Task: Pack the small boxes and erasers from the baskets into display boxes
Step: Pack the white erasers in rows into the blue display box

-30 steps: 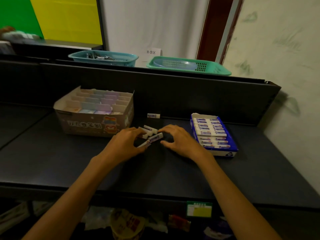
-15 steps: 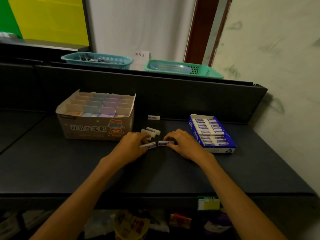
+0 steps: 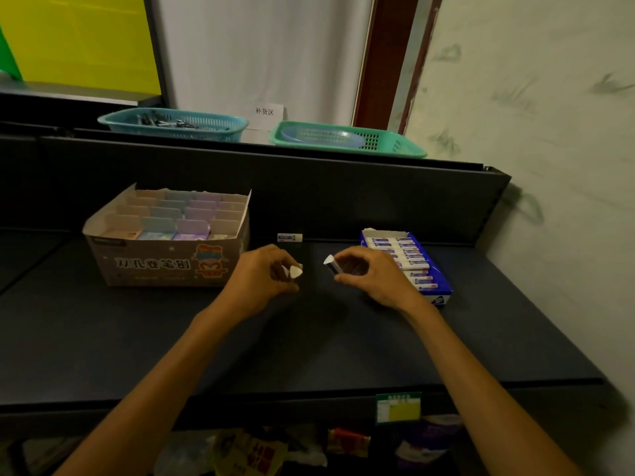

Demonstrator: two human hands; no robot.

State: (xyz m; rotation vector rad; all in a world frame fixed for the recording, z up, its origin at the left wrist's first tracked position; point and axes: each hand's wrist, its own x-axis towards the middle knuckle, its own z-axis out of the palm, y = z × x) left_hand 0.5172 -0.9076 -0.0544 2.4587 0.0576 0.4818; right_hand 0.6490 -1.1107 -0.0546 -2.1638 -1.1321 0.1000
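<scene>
matte dark grey, the flat bench (image 3: 137,338) carries all we see. our left hand (image 3: 261,280) curls round a small white eraser (image 3: 295,271), its pale wedge-shaped end poking out between the fingertips; our right hand (image 3: 371,276) pinches another white eraser in a dark sleeve (image 3: 331,264) between thumb and forefinger. the two hands are a little apart above the bench. a beige cardboard display box with cartoon print (image 3: 165,262) stands at left, filled with rows of small pastel boxes (image 3: 178,214). a glossy blue display box (image 3: 436,286) at right holds rows of white sleeved erasers (image 3: 402,252). one loose eraser (image 3: 289,237) lies by the back panel. behind, a teal plastic mesh basket (image 3: 206,127) holds dark metal bits and a green plastic mesh basket (image 3: 395,146) a pale lid.
</scene>
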